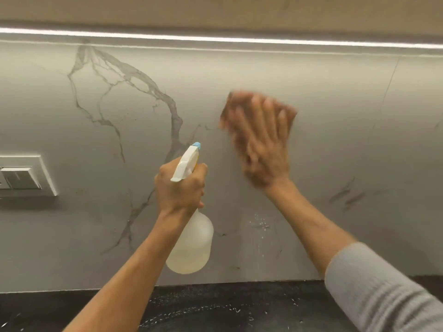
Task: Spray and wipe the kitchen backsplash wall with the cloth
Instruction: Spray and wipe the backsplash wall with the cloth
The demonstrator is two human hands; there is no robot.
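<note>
Grey veined backsplash wall (335,116) is rising from the dark tabletop's (215,307) rear edge. The right hand (263,149), blurred, fingers spread flat, is pressing a brown cloth (230,111) against it. The left hand (177,188) is gripping a spray bottle (191,245) just beside, nozzle toward the wall.

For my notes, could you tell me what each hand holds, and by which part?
The left hand grips the spray bottle round its neck. The right hand presses the cloth flat against the wall.
</note>
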